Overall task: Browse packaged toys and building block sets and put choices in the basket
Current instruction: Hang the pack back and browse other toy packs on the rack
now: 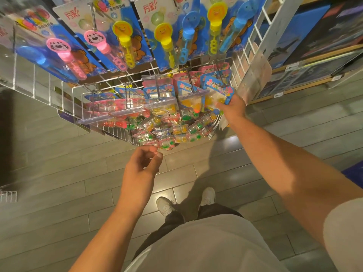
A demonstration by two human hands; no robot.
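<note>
Right of centre, my right hand [232, 107] grips a blue-carded toy packet [218, 93] on its wire rack [78, 107] peg. My left hand [144, 163] hovers below, loosely curled, empty. No basket in view — nothing visibly chosen yet.

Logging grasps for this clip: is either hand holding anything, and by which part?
The right hand grips a hanging toy packet by the lower right of its blue header card. The left hand holds nothing, fingers curled.
</note>
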